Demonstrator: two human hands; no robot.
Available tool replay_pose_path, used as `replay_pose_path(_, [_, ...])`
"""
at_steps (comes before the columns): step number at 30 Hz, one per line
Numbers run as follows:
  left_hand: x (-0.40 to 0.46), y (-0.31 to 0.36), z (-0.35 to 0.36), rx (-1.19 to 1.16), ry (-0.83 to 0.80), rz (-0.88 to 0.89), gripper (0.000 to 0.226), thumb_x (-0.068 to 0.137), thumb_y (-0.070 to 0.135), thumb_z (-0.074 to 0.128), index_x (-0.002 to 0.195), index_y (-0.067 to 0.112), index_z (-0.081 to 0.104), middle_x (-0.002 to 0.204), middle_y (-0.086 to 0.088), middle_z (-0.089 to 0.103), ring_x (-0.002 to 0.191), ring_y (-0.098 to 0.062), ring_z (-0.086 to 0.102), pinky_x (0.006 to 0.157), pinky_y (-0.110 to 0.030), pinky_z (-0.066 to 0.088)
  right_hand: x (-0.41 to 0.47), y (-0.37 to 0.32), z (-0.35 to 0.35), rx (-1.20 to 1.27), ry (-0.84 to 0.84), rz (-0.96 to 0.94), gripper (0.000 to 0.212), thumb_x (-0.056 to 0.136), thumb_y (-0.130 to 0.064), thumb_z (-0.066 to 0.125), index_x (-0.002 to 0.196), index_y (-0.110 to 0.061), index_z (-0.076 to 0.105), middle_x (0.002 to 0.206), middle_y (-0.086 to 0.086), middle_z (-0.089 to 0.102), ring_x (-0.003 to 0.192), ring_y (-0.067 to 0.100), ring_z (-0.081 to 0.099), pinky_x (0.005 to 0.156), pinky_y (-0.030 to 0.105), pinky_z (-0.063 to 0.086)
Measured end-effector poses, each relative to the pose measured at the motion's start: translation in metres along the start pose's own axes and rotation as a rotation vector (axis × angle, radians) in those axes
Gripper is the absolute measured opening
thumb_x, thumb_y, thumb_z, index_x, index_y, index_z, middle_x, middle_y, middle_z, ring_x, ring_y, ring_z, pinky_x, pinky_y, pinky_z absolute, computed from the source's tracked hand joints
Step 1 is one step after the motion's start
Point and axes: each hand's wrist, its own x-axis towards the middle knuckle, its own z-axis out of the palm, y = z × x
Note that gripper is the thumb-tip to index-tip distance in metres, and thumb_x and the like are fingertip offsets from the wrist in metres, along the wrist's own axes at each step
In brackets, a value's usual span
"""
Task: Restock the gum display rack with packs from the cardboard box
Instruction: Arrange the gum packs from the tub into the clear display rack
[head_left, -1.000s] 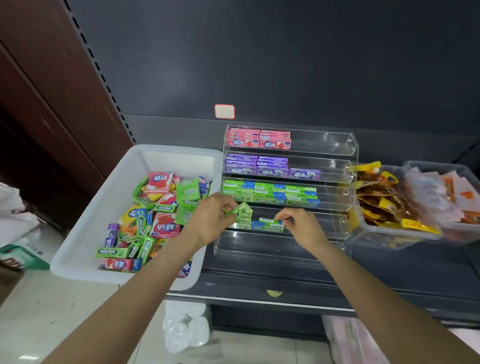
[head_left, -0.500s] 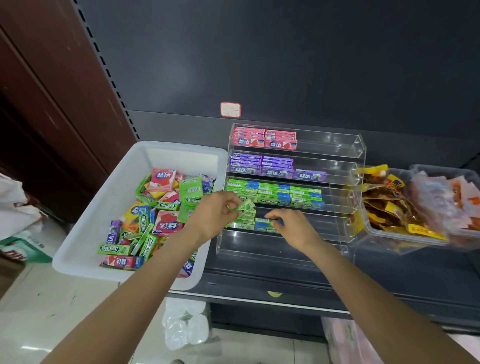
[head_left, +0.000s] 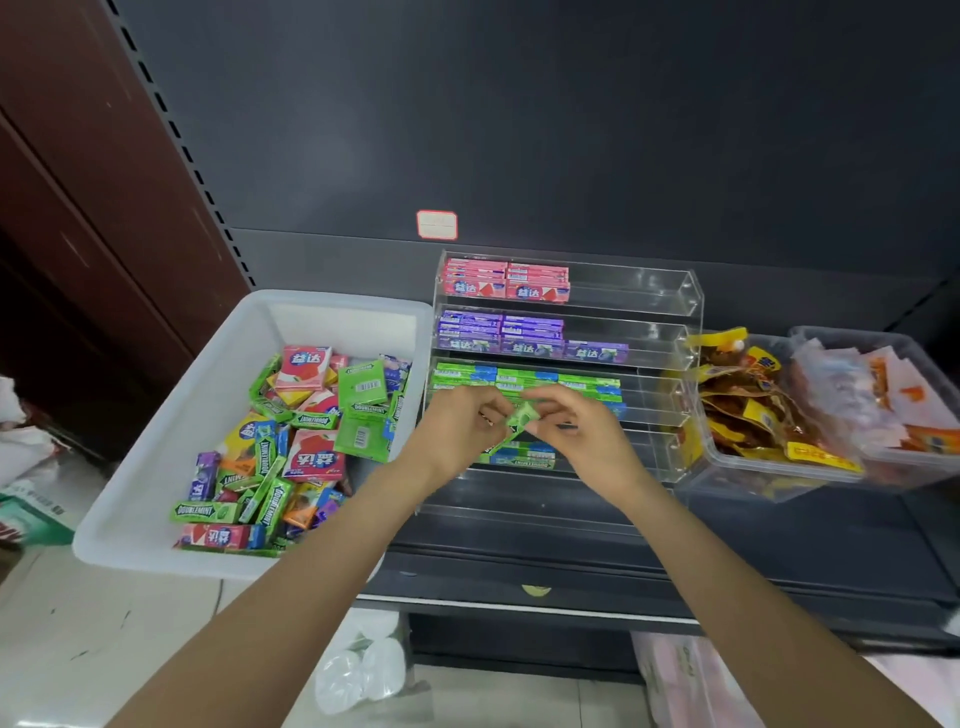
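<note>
Pinching one green gum pack between them, the left hand and right hand meet before the clear display rack — at its green tier — with the white bin of loose packs just left on the shelf.

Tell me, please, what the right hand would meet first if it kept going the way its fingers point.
The right hand points left toward the left hand. The green gum pack both pinch lies between them, so it would likely press into the left hand's fingers first, though depth is unclear.
</note>
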Motion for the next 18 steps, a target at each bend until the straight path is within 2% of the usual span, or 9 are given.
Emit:
replay_pose_path(2, [0.002,0.002,0.008,0.008,-0.007,0.006,0.016,0.084,0.007,0.066,0.099,0.007,0.067,0.091,-0.003,0.067,0.082,-0.012,0.059,0.071,-0.007,0.046,0.0,0.008,-0.006,-0.067,0.025,-0.003,0.02,0.085,-0.007,0.065,0.094,-0.024,0.063,0.087,-0.011,0.063,0.084,0.008,0.061,0.074,0.009,0.046])
replay_pose_path(3, [0.003,0.0,0.011,0.04,0.008,0.008,0.016,0.085,0.009,0.066,0.101,0.009,0.066,0.096,-0.003,0.067,0.086,-0.014,0.061,0.078,-0.016,0.049,0.0,0.013,-0.009,-0.092,0.055,0.008,0.017,0.085,-0.007,0.066,0.092,-0.022,0.062,0.085,-0.012,0.062,0.082,0.009,0.061,0.072,0.008,0.045])
replay_pose_path(4, [0.004,-0.004,0.014,0.102,0.017,0.011,0.018,0.086,0.011,0.064,0.104,0.011,0.066,0.103,-0.003,0.065,0.092,-0.016,0.061,0.084,-0.026,0.05,-0.001,0.019,-0.012,-0.11,0.098,0.026,0.015,0.085,-0.007,0.066,0.092,-0.02,0.062,0.084,-0.012,0.061,0.08,0.008,0.06,0.07,0.007,0.045])
replay_pose_path(6, [0.002,-0.014,0.017,0.281,-0.027,-0.004,0.028,0.091,0.017,0.058,0.118,0.015,0.061,0.122,-0.003,0.058,0.107,-0.021,0.058,0.092,-0.036,0.047,-0.004,0.03,-0.019,-0.146,0.199,0.071,0.012,0.085,-0.009,0.066,0.094,-0.015,0.063,0.083,-0.012,0.061,0.077,0.005,0.059,0.068,0.007,0.044])
replay_pose_path(9, [-0.004,-0.029,0.019,0.533,-0.155,-0.044,0.04,0.096,0.023,0.048,0.136,0.021,0.046,0.139,-0.002,0.045,0.128,-0.022,0.042,0.105,-0.038,0.035,-0.009,0.046,-0.023,-0.199,0.295,0.127,0.011,0.085,-0.01,0.066,0.096,-0.011,0.064,0.087,-0.005,0.063,0.08,0.01,0.06,0.074,0.017,0.045])
replay_pose_path(12, [-0.008,-0.035,0.022,0.714,-0.223,-0.01,0.046,0.098,0.029,0.042,0.143,0.029,0.035,0.149,0.002,0.03,0.136,-0.021,0.028,0.11,-0.039,0.026,-0.011,0.055,-0.017,-0.244,0.318,0.153,0.011,0.087,-0.011,0.065,0.098,-0.012,0.064,0.091,-0.001,0.065,0.082,0.01,0.06,0.077,0.021,0.046])
replay_pose_path(15, [-0.01,-0.037,0.022,0.786,-0.256,0.003,0.05,0.098,0.03,0.041,0.145,0.032,0.028,0.153,0.002,0.023,0.138,-0.021,0.024,0.11,-0.04,0.024,-0.01,0.058,-0.01,-0.288,0.316,0.145,0.012,0.088,-0.012,0.063,0.1,-0.013,0.064,0.095,0.001,0.068,0.085,0.013,0.062,0.078,0.025,0.051])
replay_pose_path(18, [-0.01,-0.037,0.021,0.795,-0.276,0.007,0.05,0.098,0.027,0.041,0.146,0.032,0.027,0.153,0.003,0.022,0.139,-0.021,0.024,0.111,-0.039,0.022,-0.007,0.057,-0.003,-0.432,0.238,0.151,0.015,0.091,-0.015,0.06,0.105,-0.015,0.063,0.099,0.0,0.068,0.088,0.016,0.065,0.077,0.035,0.056])
